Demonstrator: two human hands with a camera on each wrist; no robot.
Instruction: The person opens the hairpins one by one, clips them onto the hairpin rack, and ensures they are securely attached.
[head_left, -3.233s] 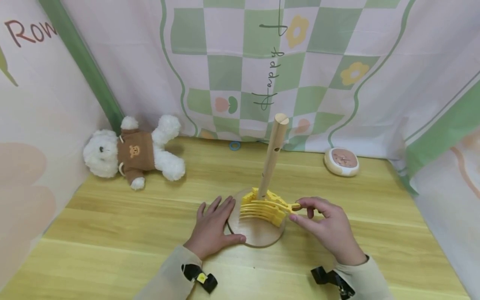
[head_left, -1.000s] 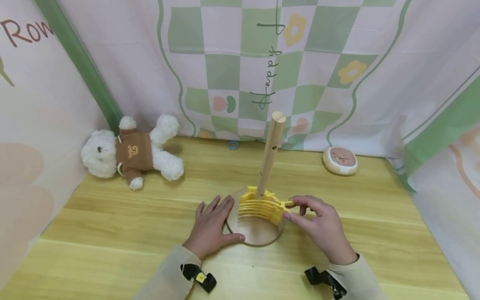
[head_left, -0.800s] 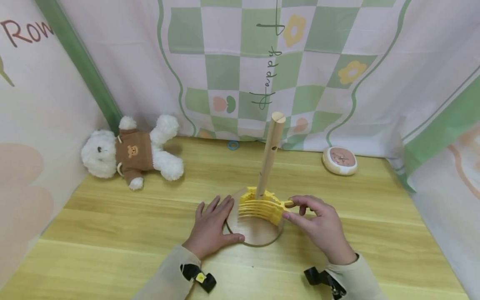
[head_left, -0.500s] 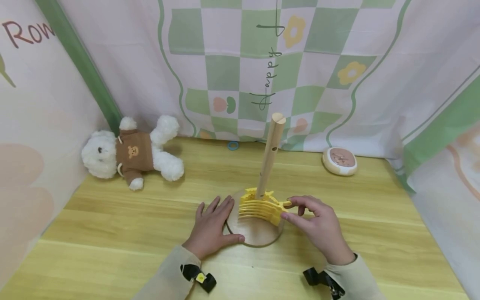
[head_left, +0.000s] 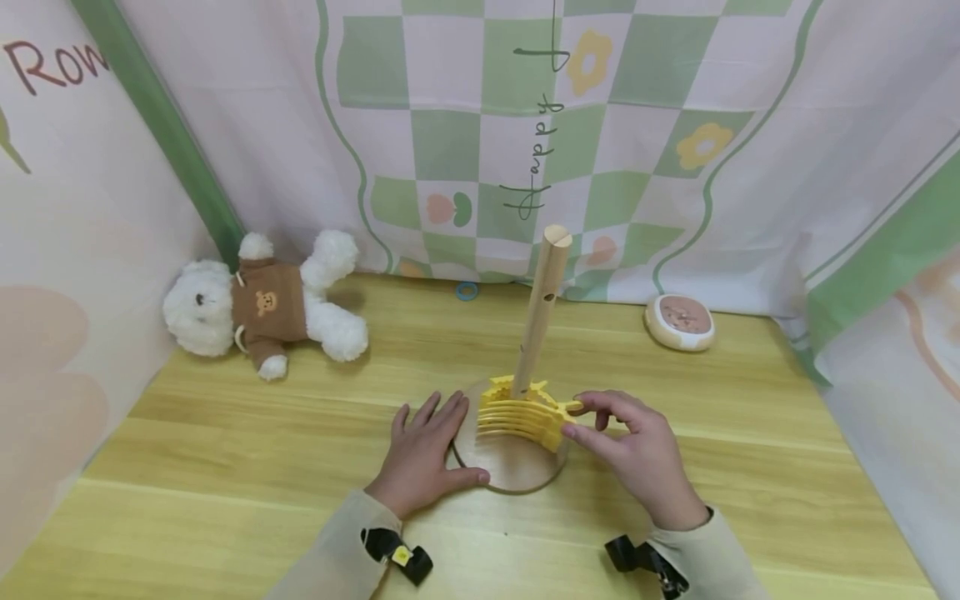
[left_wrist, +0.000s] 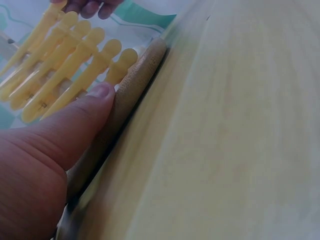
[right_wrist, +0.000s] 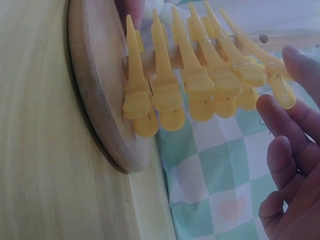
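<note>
A wooden post [head_left: 536, 325] with holes rises from a round wooden base [head_left: 517, 472]. Several yellow hair clips [head_left: 517, 423] with long jaws are stacked one above another around its lower end. My right hand [head_left: 645, 454] pinches the handle end of the topmost clip [right_wrist: 252, 45] between thumb and index finger; the other fingers curl below it without touching the clips. My left hand [head_left: 423, 467] lies flat with fingers spread at the left edge of the base, its thumb [left_wrist: 82, 117] along the near rim. The far sides of the clips are partly hidden behind the post.
A white plush toy [head_left: 270, 304] in a brown shirt lies at the back left. A small blue ring [head_left: 467, 290] lies by the checked curtain [head_left: 450, 146], and a rounded white and pink object [head_left: 680, 322] sits at the back right of the wooden table [head_left: 247, 467].
Since the earliest frame my right hand has moved slightly left with the top clip, bringing it more in line with the stack. My left hand has stayed on the base.
</note>
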